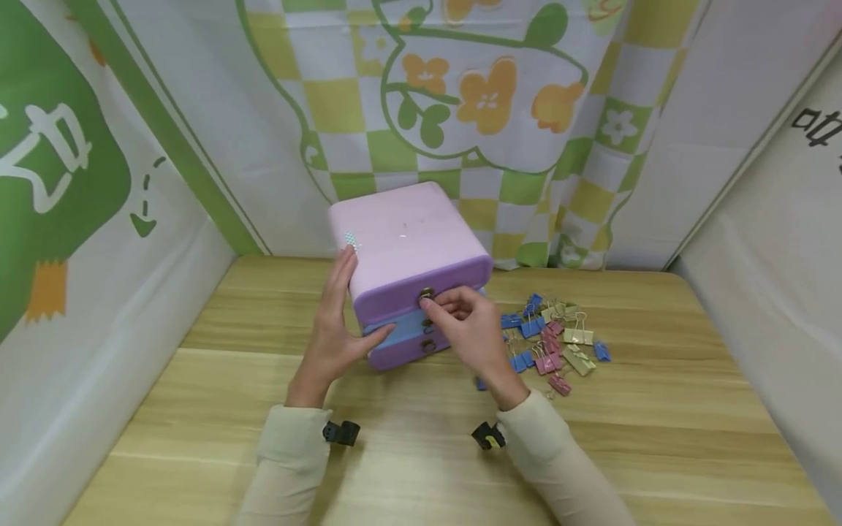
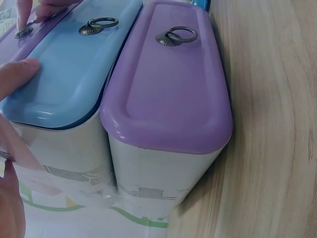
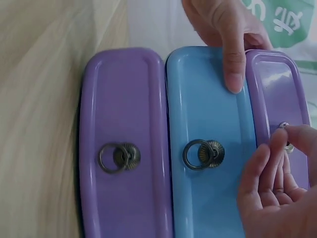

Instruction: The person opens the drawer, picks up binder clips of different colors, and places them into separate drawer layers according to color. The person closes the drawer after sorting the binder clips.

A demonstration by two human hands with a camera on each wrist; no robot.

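A small three-drawer box (image 1: 408, 234) with a pale pink top stands on the table, turned at an angle. Its fronts are purple at the top (image 1: 388, 299), blue in the middle (image 3: 208, 104) and purple at the bottom (image 2: 168, 99), each with a bronze ring pull. My right hand (image 1: 470, 329) pinches the top drawer's pull (image 3: 284, 126) between thumb and index finger. Against the box's left side lie the extended fingers of my left hand (image 1: 329, 336), its thumb (image 2: 22, 74) on the blue front. All three drawers appear closed.
Right of the box, several blue, pink and yellow binder clips (image 1: 549, 358) lie loosely spread on the wooden table (image 1: 408, 453). A patterned green and yellow curtain (image 1: 487, 153) hangs close behind the box, and white printed panels (image 1: 131, 307) flank the table.
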